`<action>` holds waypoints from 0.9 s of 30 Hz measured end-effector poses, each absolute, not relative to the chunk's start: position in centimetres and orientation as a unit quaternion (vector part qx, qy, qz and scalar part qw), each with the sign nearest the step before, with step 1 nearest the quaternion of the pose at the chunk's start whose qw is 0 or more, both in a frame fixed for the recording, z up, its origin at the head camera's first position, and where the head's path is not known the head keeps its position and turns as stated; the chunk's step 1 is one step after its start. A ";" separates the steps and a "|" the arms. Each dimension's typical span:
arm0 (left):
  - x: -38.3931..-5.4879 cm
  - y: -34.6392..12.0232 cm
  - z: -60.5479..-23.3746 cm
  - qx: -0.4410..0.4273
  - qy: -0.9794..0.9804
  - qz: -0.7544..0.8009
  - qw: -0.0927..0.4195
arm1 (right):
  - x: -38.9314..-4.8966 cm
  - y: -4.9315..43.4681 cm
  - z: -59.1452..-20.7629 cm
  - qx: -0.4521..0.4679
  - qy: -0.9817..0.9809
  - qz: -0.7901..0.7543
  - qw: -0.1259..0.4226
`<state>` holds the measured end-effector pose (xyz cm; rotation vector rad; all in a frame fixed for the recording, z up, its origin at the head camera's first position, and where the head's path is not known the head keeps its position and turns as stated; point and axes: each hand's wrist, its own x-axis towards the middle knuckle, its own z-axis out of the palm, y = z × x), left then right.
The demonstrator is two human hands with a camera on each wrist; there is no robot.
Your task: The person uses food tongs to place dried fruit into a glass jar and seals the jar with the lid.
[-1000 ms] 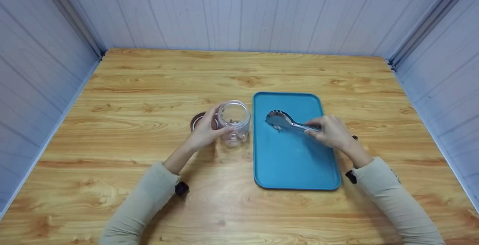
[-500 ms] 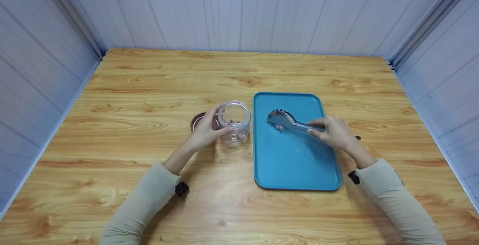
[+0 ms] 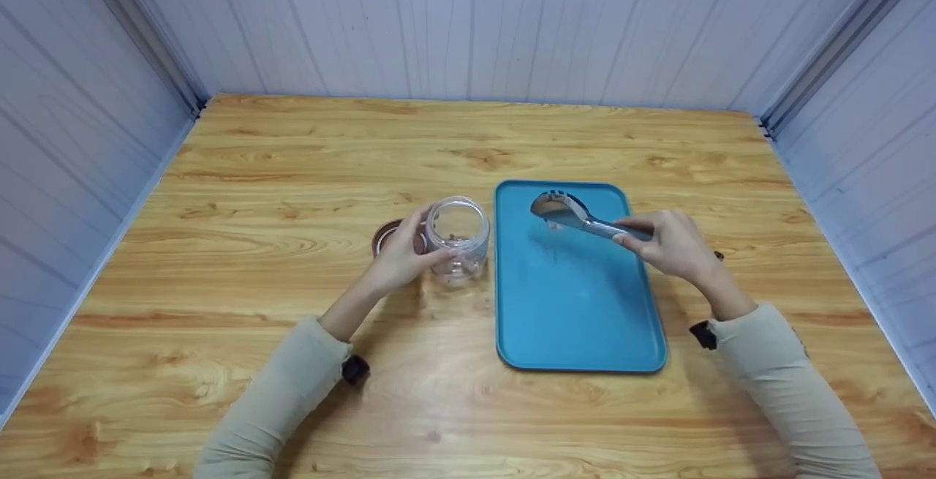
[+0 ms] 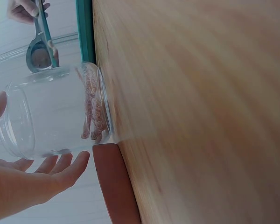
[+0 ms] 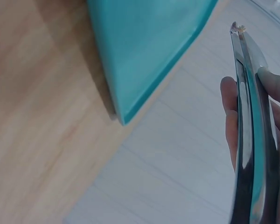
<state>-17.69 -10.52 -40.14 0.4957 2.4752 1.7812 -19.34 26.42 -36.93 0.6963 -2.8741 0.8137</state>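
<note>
My left hand (image 3: 398, 259) holds a clear plastic jar (image 3: 474, 254) that stands upright and uncapped, thumb on the near side and fingers around the far side. In the left wrist view, several thin, knobbly reddish-brown sticks (image 4: 94, 107) lie at its bottom. My right hand (image 3: 674, 246) grips metal food tongs (image 3: 596, 227) by the handles, raised over the blue tray (image 3: 578, 325). Pinched in the tongs' heads is a small pinkish-brown piece (image 4: 54, 52), much like the sticks in the jar. It pokes out at the tips (image 5: 241, 29) in the right wrist view.
A round brown lid (image 3: 383, 235) lies on the wooden table (image 3: 307, 172) just left of the jar, partly behind my left hand. The tray sits close to the jar's right side. Pale panelled walls (image 3: 468, 25) enclose the table at the back and sides.
My right hand has lifted the tongs off the tray, up and slightly to the right, and the small piece has risen with them. The left hand and jar have stayed put.
</note>
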 end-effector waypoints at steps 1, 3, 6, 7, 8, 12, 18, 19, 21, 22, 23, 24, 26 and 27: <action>-17.9 -10.6 -40.5 0.160 0.800 0.578 0.026 | -19.3 26.4 -36.7 0.230 -0.935 0.267 0.041; -18.2 -10.6 -41.0 0.160 0.798 0.581 0.026 | -19.3 26.4 -36.3 0.236 -0.932 0.272 0.047; -18.2 -10.7 -41.2 0.161 0.792 0.589 0.027 | -19.3 26.2 -35.6 0.247 -0.927 0.275 0.058; -18.2 -10.7 -41.2 0.162 0.790 0.591 0.027 | -19.3 26.2 -35.4 0.250 -0.926 0.276 0.061; -18.2 -10.7 -41.2 0.162 0.789 0.591 0.028 | -19.3 26.1 -35.2 0.255 -0.924 0.277 0.066; -18.2 -10.7 -41.2 0.162 0.789 0.592 0.028 | -19.3 25.8 -34.6 0.272 -0.917 0.281 0.083; -17.6 -10.5 -40.0 0.164 0.787 0.594 0.030 | -19.3 25.2 -33.8 0.293 -0.910 0.275 0.104; -17.4 -10.4 -39.6 0.164 0.787 0.594 0.031 | -19.3 25.1 -33.7 0.297 -0.909 0.274 0.106; -17.0 -10.3 -38.8 0.163 0.786 0.595 0.032 | -19.3 24.8 -33.6 0.305 -0.907 0.271 0.109; -16.8 -10.2 -38.5 0.163 0.785 0.596 0.032 | -19.3 24.7 -33.6 0.308 -0.905 0.271 0.110; -16.7 -10.2 -38.4 0.162 0.786 0.595 0.032 | -19.3 24.5 -33.5 0.312 -0.904 0.270 0.111; -16.9 -10.2 -38.7 0.164 0.788 0.593 0.029 | -19.3 24.3 -33.5 0.316 -0.903 0.269 0.112; -17.3 -10.3 -39.4 0.169 0.789 0.590 0.023 | -19.3 23.9 -33.4 0.323 -0.900 0.270 0.112; -17.5 -10.4 -39.9 0.170 0.790 0.588 0.020 | -19.2 23.7 -33.3 0.327 -0.898 0.270 0.113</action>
